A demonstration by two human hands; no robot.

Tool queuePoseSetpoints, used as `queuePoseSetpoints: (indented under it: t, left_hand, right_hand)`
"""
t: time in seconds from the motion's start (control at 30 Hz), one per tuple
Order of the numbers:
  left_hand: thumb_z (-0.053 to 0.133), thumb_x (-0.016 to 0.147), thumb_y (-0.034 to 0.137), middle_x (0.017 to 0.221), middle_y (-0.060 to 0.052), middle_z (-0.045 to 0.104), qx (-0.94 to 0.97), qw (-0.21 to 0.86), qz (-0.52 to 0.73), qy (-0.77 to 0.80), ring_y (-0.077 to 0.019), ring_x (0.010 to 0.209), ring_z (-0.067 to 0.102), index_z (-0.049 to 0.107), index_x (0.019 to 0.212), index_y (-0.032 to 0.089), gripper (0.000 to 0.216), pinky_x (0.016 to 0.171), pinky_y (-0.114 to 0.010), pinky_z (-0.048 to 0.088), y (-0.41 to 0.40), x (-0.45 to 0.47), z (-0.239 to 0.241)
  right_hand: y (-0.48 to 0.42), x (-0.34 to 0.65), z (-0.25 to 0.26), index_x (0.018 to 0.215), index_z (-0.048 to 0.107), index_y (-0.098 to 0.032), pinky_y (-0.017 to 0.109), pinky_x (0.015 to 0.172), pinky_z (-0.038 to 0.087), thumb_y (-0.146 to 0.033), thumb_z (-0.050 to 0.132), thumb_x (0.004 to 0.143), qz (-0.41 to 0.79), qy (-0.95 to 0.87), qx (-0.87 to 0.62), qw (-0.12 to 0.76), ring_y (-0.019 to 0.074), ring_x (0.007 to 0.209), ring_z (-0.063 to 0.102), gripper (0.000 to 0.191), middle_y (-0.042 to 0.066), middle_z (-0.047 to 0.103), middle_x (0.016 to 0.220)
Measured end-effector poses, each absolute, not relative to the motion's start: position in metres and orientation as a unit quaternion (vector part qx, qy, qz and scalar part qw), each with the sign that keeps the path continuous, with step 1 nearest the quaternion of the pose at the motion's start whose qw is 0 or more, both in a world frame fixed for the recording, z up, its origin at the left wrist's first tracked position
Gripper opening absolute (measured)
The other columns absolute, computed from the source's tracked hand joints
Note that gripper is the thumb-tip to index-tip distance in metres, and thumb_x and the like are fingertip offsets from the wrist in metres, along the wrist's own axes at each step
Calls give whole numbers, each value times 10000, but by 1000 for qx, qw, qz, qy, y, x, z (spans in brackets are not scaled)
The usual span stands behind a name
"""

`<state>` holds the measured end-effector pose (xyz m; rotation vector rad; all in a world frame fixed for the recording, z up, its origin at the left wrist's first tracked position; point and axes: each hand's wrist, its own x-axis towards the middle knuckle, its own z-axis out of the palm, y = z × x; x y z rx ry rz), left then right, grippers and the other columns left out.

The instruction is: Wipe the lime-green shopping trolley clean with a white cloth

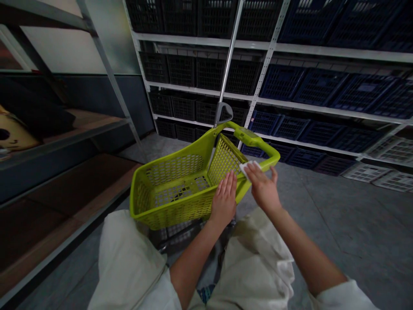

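In front of my knees stands a lime-green plastic shopping cart (171, 217) with perforated walls and nothing inside its basket. My left hand (225, 200) lies on the near side rim, its fingers stretched out flat toward the handle end. In my right hand (265, 189) is a folded white cloth (250, 168), pressed against the green handle frame (271, 161) where it meets the rim. Part of the cloth is hidden under the fingers. A grey loop grip (224, 113) on a metal pole rises behind the cart's far corner.
White metal racks (258, 92) hold rows of black crates (182, 71) and blue crates (322, 88) beyond the cart. A shelf unit with brown boards (87, 127) runs along the left. Grey tiled floor (342, 211) extends to the right.
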<state>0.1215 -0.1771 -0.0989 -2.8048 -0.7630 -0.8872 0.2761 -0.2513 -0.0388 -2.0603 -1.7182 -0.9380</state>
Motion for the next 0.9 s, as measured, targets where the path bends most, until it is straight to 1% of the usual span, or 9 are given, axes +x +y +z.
queuePoseSetpoints:
  t: [0.07, 0.17, 0.3, 0.4, 0.47, 0.57, 0.67, 0.8, 0.9]
  left_hand:
    - [427, 876, 117, 1667, -146, 133, -921, 53, -290, -254, -244, 1548, 101, 140, 1570, 13, 758, 1249, -413, 248, -177, 122, -99]
    - [433, 867, 114, 1667, -142, 137, -921, 51, -292, -254, -235, 1548, 103, 136, 1573, 24, 771, 1245, -410, 259, -177, 121, -99]
    - [438, 856, 117, 1668, -135, 135, -920, 43, -302, -245, -234, 1548, 101, 134, 1576, 30, 786, 1247, -405, 255, -176, 120, -99]
    - [440, 850, 117, 1668, -135, 135, -920, 36, -307, -241, -234, 1548, 94, 136, 1576, 33, 791, 1248, -406, 248, -176, 119, -98]
    - [435, 850, 111, 1667, -137, 140, -921, 33, -305, -242, -235, 1548, 99, 143, 1574, 32, 785, 1247, -409, 250, -176, 119, -98]
    - [427, 847, 97, 1661, -146, 164, -921, 36, -302, -245, -238, 1545, 117, 156, 1568, 22, 774, 1242, -419, 262, -177, 120, -99]
    - [432, 849, 99, 1665, -142, 151, -921, 46, -301, -244, -237, 1546, 109, 155, 1569, 26, 775, 1243, -413, 263, -176, 120, -100]
    - [425, 858, 110, 1669, -131, 143, -918, 58, -307, -245, -233, 1546, 104, 152, 1571, 27, 768, 1249, -397, 247, -176, 121, -100]
    - [432, 852, 112, 1669, -139, 138, -918, 54, -310, -243, -235, 1547, 98, 149, 1570, 23, 777, 1249, -405, 252, -176, 121, -100]
  right_hand:
    - [-251, 257, -42, 1370, 550, -201, 454, 1210, 109, -48, 370, 919, -307, -652, -683, 125, 200, 1362, 519, 510, 95, 601, 1428]
    - [-259, 276, -34, 1393, 531, -218, 479, 1208, 119, -53, 372, 913, -301, -667, -673, 105, 203, 1361, 521, 531, 90, 587, 1444]
    - [-266, 331, -19, 1392, 528, -238, 543, 1194, 111, -65, 389, 891, -327, -558, -746, 161, 227, 1347, 539, 549, 98, 601, 1428]
    - [-259, 320, -24, 1388, 538, -218, 559, 1185, 124, -78, 406, 880, -325, -514, -771, 190, 253, 1356, 529, 543, 122, 604, 1420]
    - [-252, 290, -31, 1391, 540, -204, 538, 1192, 124, -71, 424, 866, -307, -554, -755, 171, 253, 1366, 516, 554, 127, 599, 1424]
    - [-250, 258, -37, 1413, 521, -198, 472, 1201, 157, -44, 408, 867, -270, -657, -694, 115, 212, 1385, 495, 579, 109, 580, 1448]
    - [-258, 276, -27, 1445, 485, -222, 489, 1203, 162, -35, 396, 869, -262, -684, -676, 81, 202, 1383, 499, 612, 91, 569, 1461]
    - [-270, 328, -9, 1432, 498, -241, 553, 1190, 167, -59, 393, 878, -296, -576, -752, 126, 230, 1364, 522, 593, 102, 573, 1457]
    - [-265, 320, -13, 1419, 508, -218, 550, 1189, 171, -62, 395, 876, -307, -530, -776, 148, 237, 1384, 499, 577, 107, 571, 1458]
